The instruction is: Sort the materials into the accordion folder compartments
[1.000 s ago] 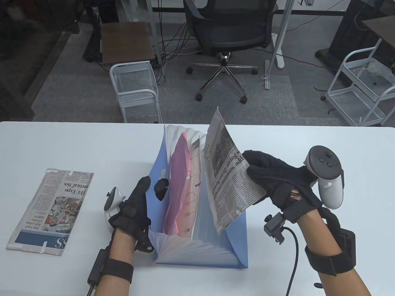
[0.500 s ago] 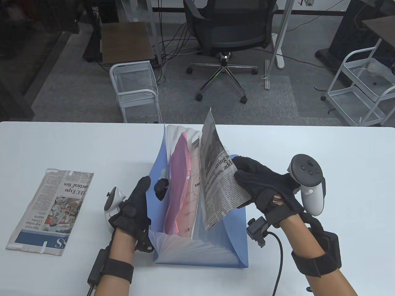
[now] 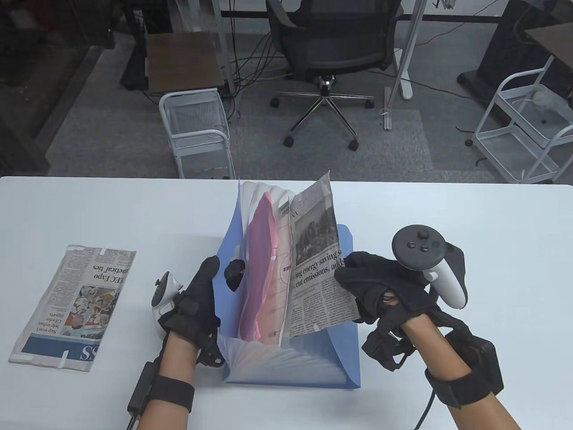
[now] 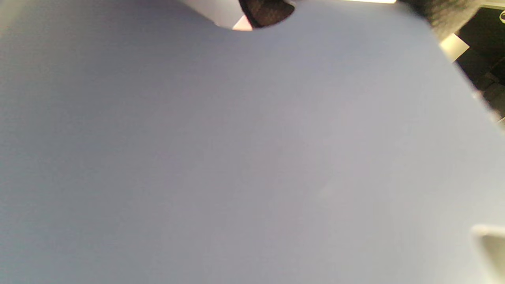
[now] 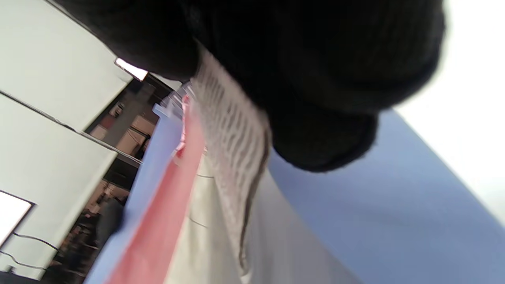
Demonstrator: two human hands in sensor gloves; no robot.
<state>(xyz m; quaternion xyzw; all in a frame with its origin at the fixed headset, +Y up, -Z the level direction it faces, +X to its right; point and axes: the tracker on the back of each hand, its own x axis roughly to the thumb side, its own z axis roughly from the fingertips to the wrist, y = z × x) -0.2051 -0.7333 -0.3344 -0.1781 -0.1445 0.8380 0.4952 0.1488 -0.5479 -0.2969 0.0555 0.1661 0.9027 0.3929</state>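
Observation:
A blue accordion folder (image 3: 344, 358) stands open on the white table (image 3: 470, 224). Pink sheets (image 3: 259, 277) and a white printed sheet (image 3: 283, 268) stand in its middle pockets. My right hand (image 3: 353, 280) grips a folded newspaper (image 3: 313, 264) by its right edge, its lower part down in a pocket right of the white sheet. My left hand (image 3: 210, 282) holds the folder's left wall, thumb over its top edge. The left wrist view shows only the blue wall (image 4: 236, 157). In the right wrist view my fingers (image 5: 315, 79) hold the newspaper (image 5: 232, 138) over the folder (image 5: 375, 221).
A second folded newspaper (image 3: 74, 309) lies flat at the table's left. Beyond the far edge are a white wire cart (image 3: 197, 130), an office chair (image 3: 331, 49) and another cart (image 3: 523, 125) on the right.
My right hand has moved left and down with the newspaper, turning it flatter against the white sheet and lower into the folder. My left hand has not moved.

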